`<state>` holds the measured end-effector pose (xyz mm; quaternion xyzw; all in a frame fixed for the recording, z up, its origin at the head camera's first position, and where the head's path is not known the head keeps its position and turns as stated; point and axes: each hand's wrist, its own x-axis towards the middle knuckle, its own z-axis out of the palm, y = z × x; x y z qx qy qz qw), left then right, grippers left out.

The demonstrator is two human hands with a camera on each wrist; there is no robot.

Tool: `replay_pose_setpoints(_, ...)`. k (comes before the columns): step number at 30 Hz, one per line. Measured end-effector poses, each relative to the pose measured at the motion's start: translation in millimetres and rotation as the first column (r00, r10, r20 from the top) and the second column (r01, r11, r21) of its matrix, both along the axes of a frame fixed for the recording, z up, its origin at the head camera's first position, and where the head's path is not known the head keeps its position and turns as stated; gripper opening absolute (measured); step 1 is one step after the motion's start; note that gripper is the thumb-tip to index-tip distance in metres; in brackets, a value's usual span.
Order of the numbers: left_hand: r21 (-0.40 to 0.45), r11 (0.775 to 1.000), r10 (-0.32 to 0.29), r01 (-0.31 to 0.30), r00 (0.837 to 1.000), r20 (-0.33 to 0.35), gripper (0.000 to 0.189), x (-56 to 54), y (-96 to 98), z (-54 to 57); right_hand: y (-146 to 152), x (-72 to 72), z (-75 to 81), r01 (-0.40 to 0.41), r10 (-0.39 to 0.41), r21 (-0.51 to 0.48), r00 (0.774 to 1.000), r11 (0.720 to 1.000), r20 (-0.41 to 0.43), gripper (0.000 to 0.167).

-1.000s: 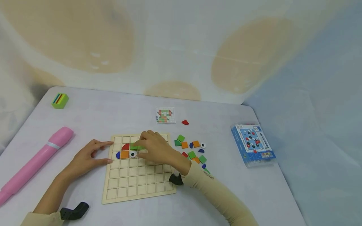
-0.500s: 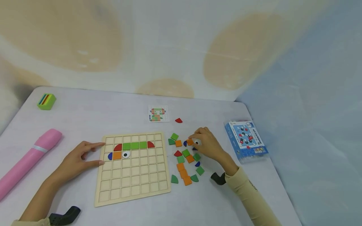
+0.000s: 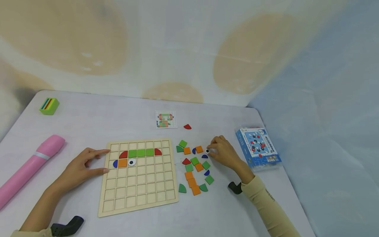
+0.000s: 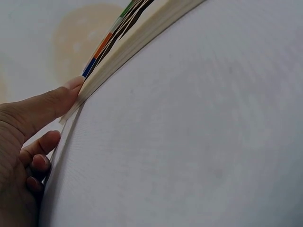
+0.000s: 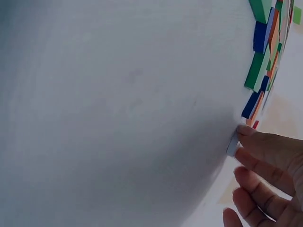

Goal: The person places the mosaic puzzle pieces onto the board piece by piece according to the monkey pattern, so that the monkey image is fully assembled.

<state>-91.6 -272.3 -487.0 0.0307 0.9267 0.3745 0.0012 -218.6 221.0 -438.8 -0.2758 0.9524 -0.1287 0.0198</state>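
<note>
My left hand (image 3: 80, 169) touches the left edge of a wooden grid board (image 3: 137, 204), thumb and forefinger spread apart along it. In the left wrist view the thumb (image 4: 52, 106) lies against the board's side. A row of red and green tiles (image 3: 141, 152) is set in the board. Below it sit a blue half-circle (image 3: 115, 163), an orange square (image 3: 122, 163) and a round eye tile (image 3: 131, 162). My right hand (image 3: 225, 154) pinches a second white eye tile (image 3: 207, 151) between thumb and fingers; its edge shows in the right wrist view (image 5: 233, 144).
Loose orange, green, blue and red tiles (image 3: 191, 181) lie right of the board. A printed pattern card (image 3: 166, 119) and a red quarter tile (image 3: 187, 126) are behind it. A blue box (image 3: 258, 148) stands right; a pink tube (image 3: 32, 168) and a green block (image 3: 49, 106) are left.
My right hand has left the board, where a red quarter tile now ends the green row, and moved right to the loose tiles, pinching the eye tile. The left hand keeps to the board's edge.
</note>
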Motion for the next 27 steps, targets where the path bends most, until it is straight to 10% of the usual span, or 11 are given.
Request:
replay_pose_setpoints(12, 0.004, 1.000, 0.004, -0.004, 1.000, -0.007, 0.065, -0.7, 2.3, -0.4, -32, 10.0, 13.8, -0.012, 0.010, -0.023, 0.995, 1.000, -0.098, 0.023)
replay_pose_setpoints(27, 0.007, 1.000, 0.006, -0.006, 1.000, 0.028, 0.067, -11.2, 7.1, -1.1, -141, 29.9, 17.5, -0.336, 0.343, 0.067, 0.928, 0.939, -0.146, 0.026)
